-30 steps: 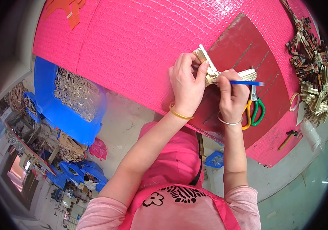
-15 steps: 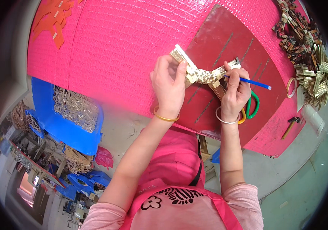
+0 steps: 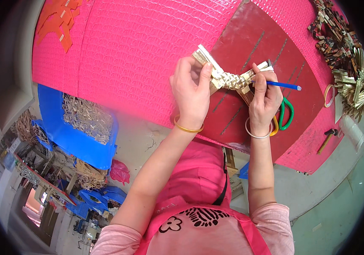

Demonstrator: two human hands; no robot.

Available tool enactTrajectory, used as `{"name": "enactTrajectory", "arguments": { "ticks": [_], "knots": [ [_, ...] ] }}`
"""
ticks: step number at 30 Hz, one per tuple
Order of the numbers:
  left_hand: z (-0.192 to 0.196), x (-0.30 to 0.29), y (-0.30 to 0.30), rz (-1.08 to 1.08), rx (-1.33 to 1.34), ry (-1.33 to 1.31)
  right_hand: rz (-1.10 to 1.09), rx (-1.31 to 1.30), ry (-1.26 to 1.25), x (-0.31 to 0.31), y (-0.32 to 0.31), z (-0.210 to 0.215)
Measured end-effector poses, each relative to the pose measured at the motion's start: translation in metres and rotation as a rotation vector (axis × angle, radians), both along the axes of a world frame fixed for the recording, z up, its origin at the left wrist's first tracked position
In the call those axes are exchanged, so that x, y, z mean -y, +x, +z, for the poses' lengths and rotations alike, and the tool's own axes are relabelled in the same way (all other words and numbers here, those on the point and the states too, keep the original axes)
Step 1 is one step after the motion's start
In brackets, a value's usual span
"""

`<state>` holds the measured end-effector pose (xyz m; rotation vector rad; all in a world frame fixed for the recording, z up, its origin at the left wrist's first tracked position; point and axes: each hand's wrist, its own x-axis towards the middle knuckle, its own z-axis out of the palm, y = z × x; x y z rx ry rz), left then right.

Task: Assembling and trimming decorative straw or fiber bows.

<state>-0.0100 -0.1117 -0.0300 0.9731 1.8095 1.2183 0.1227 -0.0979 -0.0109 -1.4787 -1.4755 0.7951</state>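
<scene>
Between my two hands is a braided gold strap (image 3: 233, 81) with flat, loose strip ends spreading from both sides of the plait. My left hand (image 3: 191, 85) is closed, pinching its left end between thumb and fingers. In my right hand (image 3: 265, 100) a blue pen-like stick (image 3: 288, 86) is gripped, its point against the right end of the braid. Scissors with a green loop (image 3: 290, 114) and a yellow one lie at the right palm; a dark pointed tip shows above the fingers. Whether that hand also holds the scissors is unclear.
A dark red board (image 3: 271, 38) with dashed lines lies on the pink table cover (image 3: 139, 55). Orange strips (image 3: 58, 23) are at the far left, gold strip bundles (image 3: 356, 83), a tape roll (image 3: 329, 95) and a hammer (image 3: 327, 140) at right. A blue bin (image 3: 80, 148) of scraps stands at left.
The whole view has shifted slightly, so everything sits a little farther right. Both hands keep their grips; the pen point stays by the right end of the braid.
</scene>
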Motion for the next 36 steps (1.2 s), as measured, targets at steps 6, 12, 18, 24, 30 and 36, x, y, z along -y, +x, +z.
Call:
{"name": "enactTrajectory", "arguments": {
  "ticks": [6, 12, 18, 24, 30, 36],
  "knots": [
    [0.001, 0.000, -0.001, 0.012, 0.053, 0.019, -0.018, -0.395, 0.036, 0.011, 0.004, 0.002],
    [-0.001, 0.001, -0.002, -0.007, 0.019, -0.002, 0.015, -0.256, 0.040, 0.018, 0.005, 0.000],
    [-0.002, 0.001, -0.001, -0.011, 0.006, -0.011, 0.010, -0.198, 0.045, 0.016, 0.002, 0.002],
    [-0.005, 0.001, -0.002, -0.011, -0.016, -0.006, 0.069, -0.113, 0.032, 0.016, 0.004, 0.000],
    [-0.004, 0.002, 0.001, -0.012, -0.038, -0.023, 0.044, -0.136, 0.020, 0.016, 0.005, 0.001],
    [0.003, 0.005, -0.009, -0.027, 0.047, -0.072, -0.099, -0.527, -0.033, 0.008, 0.012, 0.017]
  ]
}}
